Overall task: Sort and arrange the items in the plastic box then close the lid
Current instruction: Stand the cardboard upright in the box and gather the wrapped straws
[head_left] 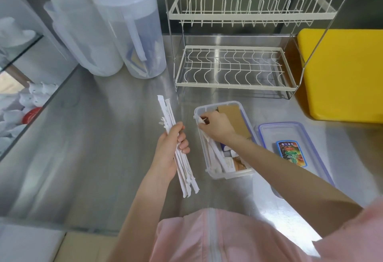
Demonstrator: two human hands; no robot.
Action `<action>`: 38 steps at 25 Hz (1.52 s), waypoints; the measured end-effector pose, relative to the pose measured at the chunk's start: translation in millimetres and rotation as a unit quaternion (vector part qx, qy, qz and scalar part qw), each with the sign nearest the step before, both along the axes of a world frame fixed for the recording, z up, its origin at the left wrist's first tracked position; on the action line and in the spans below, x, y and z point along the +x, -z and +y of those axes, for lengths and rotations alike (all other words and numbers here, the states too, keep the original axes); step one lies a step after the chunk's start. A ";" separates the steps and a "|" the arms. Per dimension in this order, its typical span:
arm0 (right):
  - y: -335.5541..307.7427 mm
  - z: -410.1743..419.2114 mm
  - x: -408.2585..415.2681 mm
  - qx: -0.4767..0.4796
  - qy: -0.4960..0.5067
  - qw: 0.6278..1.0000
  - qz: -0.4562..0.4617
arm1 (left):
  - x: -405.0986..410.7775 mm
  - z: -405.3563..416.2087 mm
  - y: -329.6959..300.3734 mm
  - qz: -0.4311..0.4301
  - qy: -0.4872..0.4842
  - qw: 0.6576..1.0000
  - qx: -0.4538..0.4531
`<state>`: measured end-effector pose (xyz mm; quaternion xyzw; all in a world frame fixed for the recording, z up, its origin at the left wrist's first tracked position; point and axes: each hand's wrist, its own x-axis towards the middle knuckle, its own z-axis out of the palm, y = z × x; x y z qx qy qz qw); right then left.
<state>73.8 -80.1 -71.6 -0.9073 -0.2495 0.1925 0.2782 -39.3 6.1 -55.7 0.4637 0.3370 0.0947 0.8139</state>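
Head view shows the sorting step under way: the wrapped straws are being gathered out of the box [244, 116] before anything gets arranged back in.

The left hand [170, 154] is closed round a bundle of straws [172, 129], fingers wrapped over the middle of it, the bundle running from about 11 o'clock down to 5 o'clock and held clear of the surface [93, 148]. The right hand [217, 127] is down in the box at its far left corner, fingertips pinched on the end of another straw [200, 121]; whether it has one or two between the fingers I can't quite make out.

The box sits on the surface just to the right of the left hand, at roughly 3 o'clock from it, open. More straws [213, 156] lie along its left wall, a brown card [234, 116] stands toward its far end, and small packets [236, 162] sit at the near end. The lid [267, 131] lies flat beside the box at its 3 o'clock, label up, touching or very nearly so.

Next, I'd say, the pinched straw needs lifting out lengthwise so it doesn't snag the others or the rim, then passing across to the bundle. The left hand will need to loosen slightly to take it without letting the rest slide. The lid waits till the contents are laid back in.
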 end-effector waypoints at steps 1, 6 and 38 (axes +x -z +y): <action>-6.1 -6.6 -0.1 0.016 -0.001 1.000 -0.015 | 0.2 -1.2 0.3 0.002 0.005 1.000 0.000; -32.1 -64.0 -9.3 0.047 0.009 0.998 -0.030 | 3.4 -5.5 1.3 0.008 0.018 1.000 -0.007; -12.9 -59.7 -29.3 -0.312 -0.154 0.924 -0.160 | 8.8 -20.2 56.8 0.132 0.158 0.934 0.291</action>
